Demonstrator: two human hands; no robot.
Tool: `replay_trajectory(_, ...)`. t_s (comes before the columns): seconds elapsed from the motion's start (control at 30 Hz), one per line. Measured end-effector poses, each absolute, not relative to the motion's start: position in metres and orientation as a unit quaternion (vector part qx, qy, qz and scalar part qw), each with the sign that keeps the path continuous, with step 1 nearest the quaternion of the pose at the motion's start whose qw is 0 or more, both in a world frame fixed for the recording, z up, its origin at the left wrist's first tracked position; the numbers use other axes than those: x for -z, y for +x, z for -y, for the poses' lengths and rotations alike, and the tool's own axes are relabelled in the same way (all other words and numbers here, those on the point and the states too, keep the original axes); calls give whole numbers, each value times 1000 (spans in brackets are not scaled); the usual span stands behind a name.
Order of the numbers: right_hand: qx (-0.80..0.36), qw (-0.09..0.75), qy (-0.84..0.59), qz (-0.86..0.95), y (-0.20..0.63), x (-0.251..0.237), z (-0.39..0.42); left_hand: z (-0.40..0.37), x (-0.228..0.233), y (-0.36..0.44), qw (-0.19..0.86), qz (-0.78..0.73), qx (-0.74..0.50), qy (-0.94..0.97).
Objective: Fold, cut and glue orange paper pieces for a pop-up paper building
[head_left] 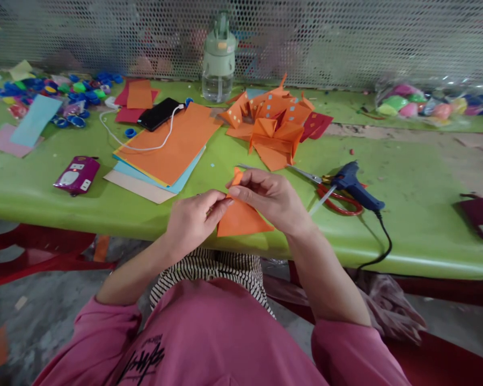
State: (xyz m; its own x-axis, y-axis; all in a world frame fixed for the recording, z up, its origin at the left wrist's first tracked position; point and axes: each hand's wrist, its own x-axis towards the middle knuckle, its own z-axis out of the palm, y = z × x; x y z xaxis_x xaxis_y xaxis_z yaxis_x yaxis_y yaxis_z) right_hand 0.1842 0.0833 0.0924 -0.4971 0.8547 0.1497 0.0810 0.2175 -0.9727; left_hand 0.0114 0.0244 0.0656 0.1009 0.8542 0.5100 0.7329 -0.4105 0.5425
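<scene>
Orange folded paper piece [241, 217], one triangle, is held above the near edge of the green table [418, 214], pinched by both hands. Left hand [195, 217] grips its left corner between thumb and fingers; right hand [271, 198] arches over the top, fingertips pressing a fold. Behind the triangle lies one heap of folded orange shapes [273, 126]; right of it, one blue glue gun [356, 185] and one pair of red-handled scissors [334, 195]. No writing is readable.
</scene>
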Motion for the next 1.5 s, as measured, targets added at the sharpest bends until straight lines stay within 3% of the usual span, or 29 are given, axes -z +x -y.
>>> replay_trajectory(0.3,-610,366,-311,631,189,-90,-79,-15,-72,13,67,-561,-370,738)
replay_trajectory(0.67,-622,389,-299,611,187,-83,-81,-13,-72,14,84,-551,-376,740)
replay_trajectory(0.93,-515,365,-355,689,196,-90,-77,-24,-71,1,388,-511,-388,662)
replay_trajectory(1.03,-493,368,-365,700,197,-91,-76,-27,-73,1,446,-502,-389,631)
replay_trajectory(1.27,-479,373,-373,702,194,-91,-73,-29,-72,1,460,-494,-383,631)
replay_trajectory(1.5,-415,369,-385,737,193,-94,-69,-28,-69,0,377,-517,-373,672)
